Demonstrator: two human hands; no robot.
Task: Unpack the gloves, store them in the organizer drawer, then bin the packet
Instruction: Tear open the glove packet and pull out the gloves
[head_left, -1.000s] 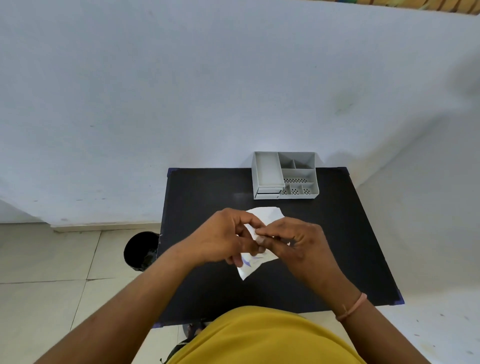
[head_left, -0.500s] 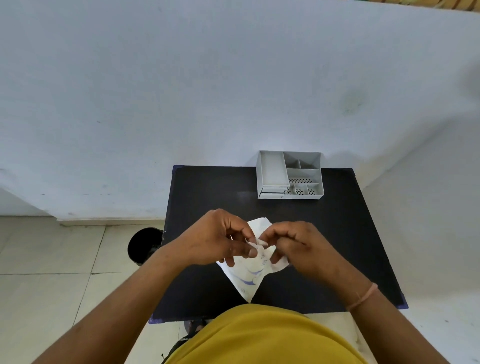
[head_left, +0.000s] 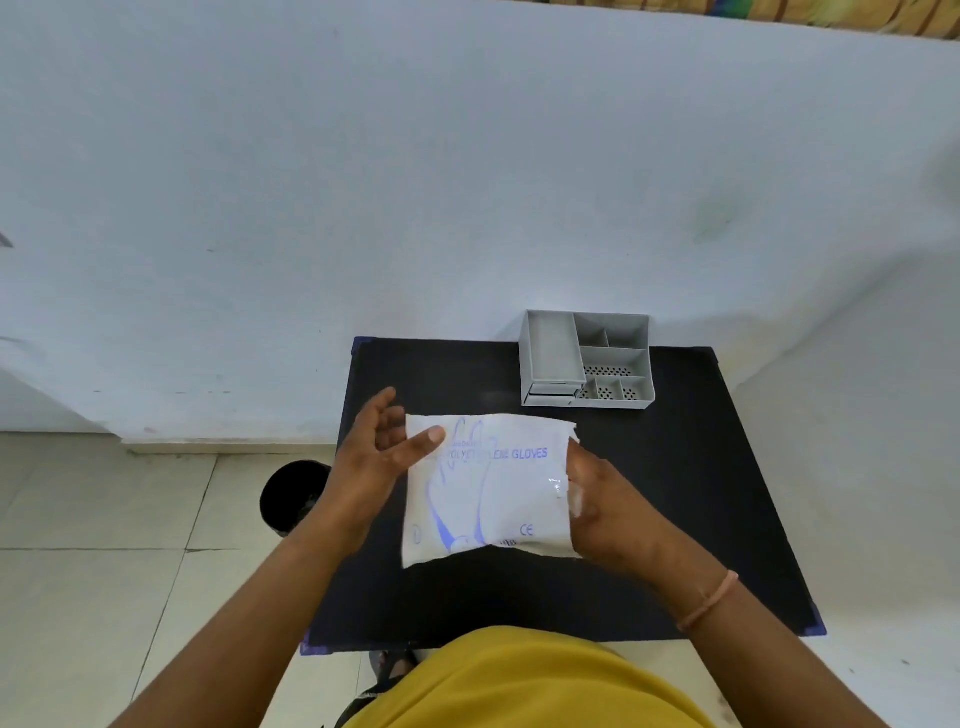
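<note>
A white glove packet (head_left: 488, 493) with blue print reading "GLOVES" is spread out flat above the black table (head_left: 701, 467), printed face up. My left hand (head_left: 374, 467) holds its left edge, thumb on top and fingers spread behind. My right hand (head_left: 608, 509) grips the torn right edge, where a bit of clear film shows at my fingertips. I cannot tell whether that film is a glove. The grey organizer (head_left: 589, 358) stands at the table's back edge, and its small drawer (head_left: 550, 397) at the front left is closed.
A black bin (head_left: 291, 499) stands on the tiled floor left of the table. A white wall rises right behind the table and along its right side. My yellow shirt (head_left: 519, 680) fills the bottom of the view.
The packet was bunched between my two hands close together. My hands have moved apart and the packet is now stretched out flat with its print up.
</note>
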